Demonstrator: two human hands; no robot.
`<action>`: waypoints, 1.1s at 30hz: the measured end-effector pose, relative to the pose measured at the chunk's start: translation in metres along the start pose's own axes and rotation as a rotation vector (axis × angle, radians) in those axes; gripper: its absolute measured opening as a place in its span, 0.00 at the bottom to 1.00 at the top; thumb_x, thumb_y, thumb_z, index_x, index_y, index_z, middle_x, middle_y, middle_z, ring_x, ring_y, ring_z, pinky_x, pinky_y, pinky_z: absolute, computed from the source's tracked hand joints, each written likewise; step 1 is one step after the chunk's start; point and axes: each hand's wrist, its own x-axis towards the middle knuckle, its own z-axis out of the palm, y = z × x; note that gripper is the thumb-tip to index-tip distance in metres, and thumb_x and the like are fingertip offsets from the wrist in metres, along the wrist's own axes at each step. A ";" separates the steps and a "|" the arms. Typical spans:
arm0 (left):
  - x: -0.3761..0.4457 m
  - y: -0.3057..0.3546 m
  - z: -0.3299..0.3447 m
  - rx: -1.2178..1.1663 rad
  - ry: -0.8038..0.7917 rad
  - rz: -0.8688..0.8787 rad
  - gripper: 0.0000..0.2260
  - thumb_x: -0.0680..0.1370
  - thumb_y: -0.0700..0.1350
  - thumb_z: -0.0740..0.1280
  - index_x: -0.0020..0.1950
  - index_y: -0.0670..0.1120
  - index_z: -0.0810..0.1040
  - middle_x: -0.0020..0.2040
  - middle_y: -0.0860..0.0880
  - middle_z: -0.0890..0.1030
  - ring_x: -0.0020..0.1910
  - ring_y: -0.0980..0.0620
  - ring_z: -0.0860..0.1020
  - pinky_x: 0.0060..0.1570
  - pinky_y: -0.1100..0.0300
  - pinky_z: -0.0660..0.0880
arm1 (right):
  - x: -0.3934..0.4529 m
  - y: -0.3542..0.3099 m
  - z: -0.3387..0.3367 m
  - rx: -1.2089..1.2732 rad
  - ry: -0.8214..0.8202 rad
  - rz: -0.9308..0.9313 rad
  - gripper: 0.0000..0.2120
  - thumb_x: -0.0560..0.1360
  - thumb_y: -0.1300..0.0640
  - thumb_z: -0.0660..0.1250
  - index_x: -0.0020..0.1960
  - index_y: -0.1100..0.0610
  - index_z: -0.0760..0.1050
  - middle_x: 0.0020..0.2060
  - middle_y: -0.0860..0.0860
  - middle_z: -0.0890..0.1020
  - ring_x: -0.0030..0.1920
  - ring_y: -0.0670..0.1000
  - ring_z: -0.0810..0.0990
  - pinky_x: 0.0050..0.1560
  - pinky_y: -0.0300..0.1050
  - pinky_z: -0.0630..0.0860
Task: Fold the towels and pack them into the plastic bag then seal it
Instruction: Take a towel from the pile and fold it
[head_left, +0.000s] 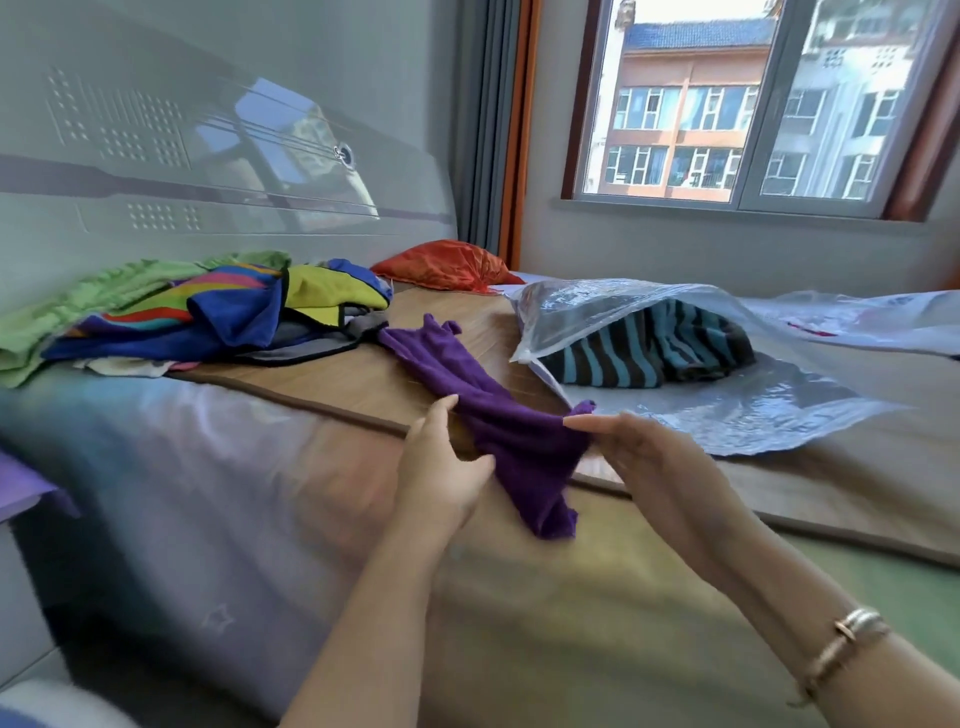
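Note:
A purple towel (467, 384) stretches from the towel pile toward me across the bed mat. My left hand (441, 462) holds its near part between thumb and fingers. My right hand (654, 457) pinches the towel's edge with straight fingers just to the right. A clear plastic bag (727, 415) lies open on the mat at the right, with a folded blue-and-black striped towel (649, 353) inside its mouth. A pile of unfolded towels (218, 312), green, blue, yellow and multicoloured, sits at the left near the headboard.
An orange pillow (447, 265) lies at the head of the bed. More clear plastic (857, 317) spreads at the far right. The brown mat (363, 374) covers the bed; a grey headboard (156, 156) stands at the left and a window (727, 104) behind.

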 end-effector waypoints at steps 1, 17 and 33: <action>-0.004 0.002 0.006 -0.016 -0.022 0.022 0.32 0.71 0.40 0.74 0.73 0.48 0.68 0.68 0.45 0.72 0.65 0.49 0.72 0.64 0.62 0.67 | -0.006 -0.009 -0.006 -0.001 0.000 -0.014 0.20 0.82 0.62 0.50 0.55 0.69 0.79 0.53 0.64 0.82 0.57 0.57 0.80 0.63 0.50 0.72; -0.022 0.025 0.046 -0.034 -0.147 0.240 0.10 0.70 0.46 0.75 0.37 0.47 0.74 0.39 0.48 0.80 0.39 0.54 0.75 0.43 0.60 0.71 | -0.025 -0.031 -0.034 -0.118 0.203 0.174 0.09 0.75 0.64 0.69 0.52 0.57 0.71 0.39 0.52 0.81 0.38 0.51 0.78 0.40 0.50 0.72; -0.044 0.042 0.055 -0.187 -0.338 0.209 0.12 0.70 0.42 0.72 0.43 0.46 0.68 0.40 0.57 0.78 0.39 0.61 0.75 0.41 0.66 0.73 | -0.033 -0.037 -0.040 -0.543 -0.076 0.395 0.23 0.64 0.35 0.72 0.47 0.51 0.81 0.41 0.46 0.85 0.39 0.43 0.82 0.41 0.38 0.73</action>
